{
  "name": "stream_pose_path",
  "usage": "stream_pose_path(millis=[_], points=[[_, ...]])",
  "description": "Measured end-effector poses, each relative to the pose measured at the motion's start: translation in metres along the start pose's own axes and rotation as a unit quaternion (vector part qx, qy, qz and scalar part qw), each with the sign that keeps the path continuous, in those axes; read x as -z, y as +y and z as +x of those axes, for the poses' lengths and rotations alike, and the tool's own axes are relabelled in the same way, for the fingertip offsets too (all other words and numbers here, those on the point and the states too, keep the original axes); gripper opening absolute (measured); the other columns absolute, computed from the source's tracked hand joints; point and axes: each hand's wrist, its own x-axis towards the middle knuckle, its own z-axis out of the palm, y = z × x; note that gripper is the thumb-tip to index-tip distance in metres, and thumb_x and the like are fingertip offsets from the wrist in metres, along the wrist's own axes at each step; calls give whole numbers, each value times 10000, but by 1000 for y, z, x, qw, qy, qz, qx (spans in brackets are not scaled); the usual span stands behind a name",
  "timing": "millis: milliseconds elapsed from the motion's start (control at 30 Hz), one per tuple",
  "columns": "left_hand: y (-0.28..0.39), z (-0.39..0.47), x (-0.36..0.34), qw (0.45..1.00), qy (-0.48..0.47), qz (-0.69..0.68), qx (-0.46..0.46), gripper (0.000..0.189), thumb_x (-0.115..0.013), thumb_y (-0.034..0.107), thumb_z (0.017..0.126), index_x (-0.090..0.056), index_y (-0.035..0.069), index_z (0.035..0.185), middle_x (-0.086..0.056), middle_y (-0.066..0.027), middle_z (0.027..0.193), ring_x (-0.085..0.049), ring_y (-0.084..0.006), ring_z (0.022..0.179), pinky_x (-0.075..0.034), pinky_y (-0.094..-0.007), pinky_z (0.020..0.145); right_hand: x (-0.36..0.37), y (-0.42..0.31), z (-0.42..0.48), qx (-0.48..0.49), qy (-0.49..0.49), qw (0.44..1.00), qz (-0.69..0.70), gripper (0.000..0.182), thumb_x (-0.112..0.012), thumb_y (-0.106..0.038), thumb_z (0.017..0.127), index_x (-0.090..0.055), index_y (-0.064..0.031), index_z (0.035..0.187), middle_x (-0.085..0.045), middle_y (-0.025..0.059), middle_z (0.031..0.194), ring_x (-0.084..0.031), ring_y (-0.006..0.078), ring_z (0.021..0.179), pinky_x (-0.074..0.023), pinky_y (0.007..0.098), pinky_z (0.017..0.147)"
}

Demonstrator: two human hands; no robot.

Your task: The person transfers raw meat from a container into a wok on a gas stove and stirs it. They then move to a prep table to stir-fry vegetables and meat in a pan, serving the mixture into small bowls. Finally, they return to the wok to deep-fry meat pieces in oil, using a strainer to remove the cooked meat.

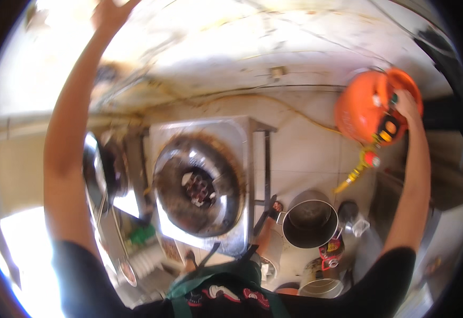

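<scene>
My right hand point(406, 103) grips the green valve knob point(394, 99) on top of an orange gas cylinder point(354, 107), inside its collar. A black-and-yellow regulator point(388, 128) sits on the valve. From it hang brass-coloured fittings with a red-rimmed pressure gauge point(372, 159) and a yellow hose point(344, 186). My left hand point(111, 16) is raised at the upper left before the bright wall; the picture's edge cuts off its fingers. Between my arms stands a steel wok burner stove point(203, 126) with a round, scorched ring point(175, 163) and no visible flame.
On the tiled floor to the right stand a deep metal pot point(311, 218), a red-and-black container point(332, 248) and another pot point(321, 288). The yellow hose runs along the stained wall point(231, 71), past an outlet box point(278, 72). Metal cookware point(96, 159) is at the left.
</scene>
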Motion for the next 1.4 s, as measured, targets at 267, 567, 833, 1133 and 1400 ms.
stream_pose_path(millis=[267, 567, 833, 1133, 1400], points=[[49, 9, 12, 994, 69, -57, 70, 868, -765, 353, 665, -368, -55, 1320, -383, -295, 1356, -398, -405, 1250, -364, -442, 1026, -57, 108, 23, 15, -140, 988, 60, 387, -612, -35, 790, -539, 20, 1167, -587, 229, 1079, -583, 353, 1003, -441, 412, 837], [51, 1, 20, 990, 50, -105, 79, 855, -762, 320, 647, -388, -153, 1253, -378, -369, 1308, -387, -428, 1250, -358, -425, 1040, -47, 69, -4, 40, -103, 992, 54, 556, -657, 15, 763, -469, 4, 1286, -556, 219, 1166, -516, 397, 1089, -409, 419, 892], [47, 8, 33, 991, -8, -100, 93, 890, -767, 316, 644, -339, -138, 1278, -386, -347, 1306, -420, -415, 1218, -382, -420, 1013, -40, 59, -10, -25, -67, 994, 85, 558, -670, 45, 719, -507, 7, 1251, -581, 219, 1133, -529, 391, 1087, -420, 415, 885], [47, 7, 56, 979, -163, -34, 114, 1073, -743, 434, 710, -123, -115, 1392, -103, -373, 1442, -388, -485, 1241, -423, -429, 993, -27, 28, 7, -106, 11, 991, 84, 207, -570, -57, 847, -624, 29, 1028, -645, 222, 854, -595, 383, 637, -470, 434, 593], [4, -17, 121, 992, 4, -101, 74, 279, -639, 287, 839, -649, 72, 1016, -649, -83, 782, -505, -98, 510, -421, -254, 450, -9, -54, -131, -75, 370, 897, 229, 289, -463, -153, 974, -562, -32, 1217, -587, 144, 1203, -623, 217, 948, -514, 292, 639]])
